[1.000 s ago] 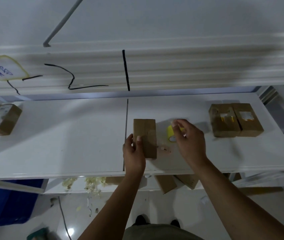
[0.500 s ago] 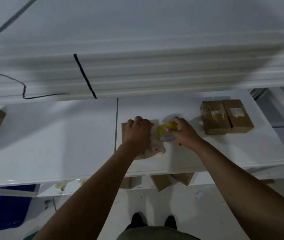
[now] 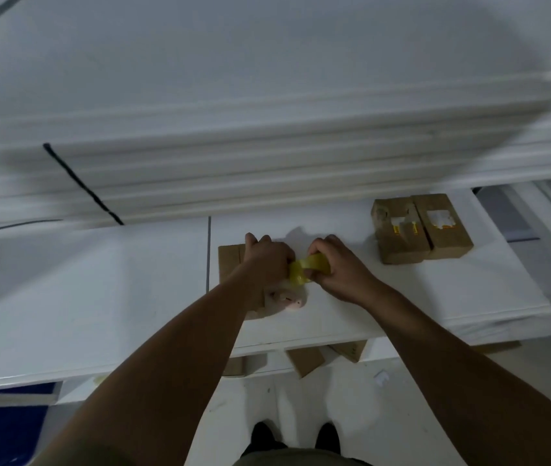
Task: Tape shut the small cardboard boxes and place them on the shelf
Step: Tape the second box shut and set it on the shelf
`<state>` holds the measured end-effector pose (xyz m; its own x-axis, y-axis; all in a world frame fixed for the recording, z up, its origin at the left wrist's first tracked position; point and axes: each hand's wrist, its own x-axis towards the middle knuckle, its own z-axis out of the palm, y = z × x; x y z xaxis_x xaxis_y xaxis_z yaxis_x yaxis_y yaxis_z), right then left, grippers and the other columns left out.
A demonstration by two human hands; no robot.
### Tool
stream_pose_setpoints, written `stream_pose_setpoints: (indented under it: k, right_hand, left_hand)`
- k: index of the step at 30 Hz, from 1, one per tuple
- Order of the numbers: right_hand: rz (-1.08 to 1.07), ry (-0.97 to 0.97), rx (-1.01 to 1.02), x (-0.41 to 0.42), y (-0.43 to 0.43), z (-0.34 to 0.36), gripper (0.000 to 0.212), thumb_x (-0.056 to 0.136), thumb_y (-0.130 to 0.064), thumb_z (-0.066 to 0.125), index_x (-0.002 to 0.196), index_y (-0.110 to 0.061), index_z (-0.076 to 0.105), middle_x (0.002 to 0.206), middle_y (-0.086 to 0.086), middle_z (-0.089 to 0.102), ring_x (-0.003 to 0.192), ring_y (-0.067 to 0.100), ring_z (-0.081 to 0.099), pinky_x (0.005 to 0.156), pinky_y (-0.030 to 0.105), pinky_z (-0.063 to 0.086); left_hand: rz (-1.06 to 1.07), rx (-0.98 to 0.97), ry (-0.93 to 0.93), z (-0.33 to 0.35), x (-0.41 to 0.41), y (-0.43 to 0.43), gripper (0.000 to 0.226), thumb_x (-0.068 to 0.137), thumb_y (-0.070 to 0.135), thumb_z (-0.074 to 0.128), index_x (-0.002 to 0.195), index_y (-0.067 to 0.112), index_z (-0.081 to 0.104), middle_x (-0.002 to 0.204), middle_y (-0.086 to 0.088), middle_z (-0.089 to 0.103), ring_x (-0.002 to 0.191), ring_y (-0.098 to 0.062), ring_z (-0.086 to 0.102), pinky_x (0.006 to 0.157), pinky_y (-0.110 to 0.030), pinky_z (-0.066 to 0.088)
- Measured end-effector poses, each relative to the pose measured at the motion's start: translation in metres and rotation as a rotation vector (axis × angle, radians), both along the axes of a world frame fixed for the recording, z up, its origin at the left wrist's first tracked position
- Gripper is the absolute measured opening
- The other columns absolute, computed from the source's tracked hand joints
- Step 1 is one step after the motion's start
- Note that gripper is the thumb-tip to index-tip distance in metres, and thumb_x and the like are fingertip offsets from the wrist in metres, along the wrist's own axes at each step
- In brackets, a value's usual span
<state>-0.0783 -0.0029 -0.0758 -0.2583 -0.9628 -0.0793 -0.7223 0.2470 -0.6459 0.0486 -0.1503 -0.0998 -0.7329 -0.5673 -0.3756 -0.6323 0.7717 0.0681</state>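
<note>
A small brown cardboard box lies on the white shelf in front of me. My left hand presses down on top of it and hides most of it. My right hand grips a yellow tape roll right beside the box, touching my left hand's fingers. Two more brown boxes with torn white and yellow labels stand side by side on the shelf to the right.
A pinkish stain marks the shelf by the box's near end. Below the shelf edge, several cardboard pieces lie on a lower level. A blue bin sits at the lower left. A white ledge overhangs behind.
My left hand moved from the box's side onto its top. My right hand picked up the tape roll and brought it against the box. The camera shifted right and closer.
</note>
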Motion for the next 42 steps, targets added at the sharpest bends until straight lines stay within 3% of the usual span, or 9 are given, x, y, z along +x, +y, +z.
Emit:
stream_pose_setpoints:
  k: [4,15,21,26,31,35,37,40,42]
  right_hand:
    - [0.045,-0.006,-0.013,-0.004,0.0,0.005,0.029,0.088,-0.026,0.077,0.102,-0.03,0.052,0.105,-0.007,0.046,0.093,0.018,0.054,0.083,0.044,0.053]
    - [0.085,0.073,-0.013,-0.02,0.004,0.028,0.034,0.085,-0.027,0.078,0.096,-0.04,0.048,0.1,-0.016,0.044,0.087,0.015,0.054,0.075,0.035,0.048]
    - [0.011,0.089,-0.107,-0.032,0.006,0.051,0.026,0.086,-0.021,0.078,0.095,-0.031,0.055,0.1,-0.006,0.045,0.089,0.015,0.052,0.069,0.027,0.037]
    - [-0.007,0.094,-0.023,-0.037,0.003,0.06,0.024,0.09,-0.024,0.076,0.097,-0.031,0.055,0.104,-0.003,0.047,0.09,0.016,0.052,0.067,0.024,0.033]
    - [-0.064,0.07,-0.007,-0.04,0.009,0.049,0.019,0.092,-0.028,0.075,0.099,-0.029,0.057,0.103,-0.003,0.048,0.086,0.012,0.05,0.066,0.017,0.03]
    - [-0.11,0.056,0.007,-0.043,0.011,0.043,0.019,0.091,-0.026,0.076,0.102,-0.021,0.061,0.105,0.0,0.051,0.09,0.015,0.052,0.068,0.016,0.032]
    - [-0.13,0.053,0.01,-0.045,0.012,0.042,0.019,0.091,-0.027,0.076,0.099,-0.023,0.06,0.104,0.0,0.051,0.09,0.016,0.052,0.069,0.018,0.033]
    - [-0.147,0.008,0.016,-0.048,0.015,0.043,0.019,0.091,-0.028,0.076,0.094,-0.027,0.057,0.104,0.0,0.05,0.092,0.019,0.055,0.072,0.026,0.04]
    - [-0.167,-0.014,0.024,-0.052,0.017,0.045,0.019,0.091,-0.028,0.077,0.093,-0.028,0.058,0.104,0.0,0.051,0.093,0.02,0.056,0.078,0.034,0.044]
  left_hand:
    - [0.031,0.075,0.12,-0.005,0.006,-0.003,0.02,0.097,0.036,0.053,0.112,0.046,0.061,0.093,0.017,0.061,0.111,-0.019,0.047,0.092,-0.047,0.022]
    - [0.028,0.082,0.242,-0.006,0.013,-0.004,0.018,0.099,0.025,0.05,0.086,0.034,0.059,0.08,0.014,0.06,0.096,-0.016,0.061,0.079,-0.04,0.014]
    - [0.272,0.331,0.631,0.001,0.016,-0.004,0.026,0.1,0.024,0.056,0.088,0.047,0.06,0.085,0.026,0.069,0.088,0.016,0.053,0.079,-0.033,0.014]
    - [0.299,0.346,0.634,0.005,0.015,-0.006,0.015,0.099,0.027,0.066,0.101,0.041,0.067,0.085,0.025,0.068,0.093,0.001,0.062,0.092,-0.035,0.021]
    - [0.249,0.172,0.524,0.014,0.022,0.006,0.04,0.097,0.018,0.068,0.135,0.03,0.066,0.14,0.004,0.058,0.124,-0.017,0.06,0.11,-0.04,0.032]
    - [0.303,0.007,0.679,0.006,0.026,0.076,0.042,0.095,0.011,0.055,0.136,0.017,0.062,0.137,-0.008,0.059,0.127,-0.027,0.055,0.104,-0.038,0.049]
    - [0.171,0.04,0.572,-0.014,0.024,0.114,0.053,0.102,0.014,0.05,0.155,0.013,0.046,0.159,-0.01,0.047,0.148,-0.03,0.043,0.119,-0.043,0.04]
    - [0.061,0.058,0.346,-0.043,0.023,0.129,0.073,0.111,0.036,0.036,0.169,0.01,-0.001,0.178,-0.01,-0.004,0.165,-0.029,-0.004,0.133,-0.046,0.009]
    - [0.091,0.083,0.345,-0.053,0.026,0.127,0.077,0.111,0.045,0.033,0.169,0.013,-0.007,0.178,-0.008,-0.011,0.164,-0.028,-0.007,0.133,-0.049,0.014]
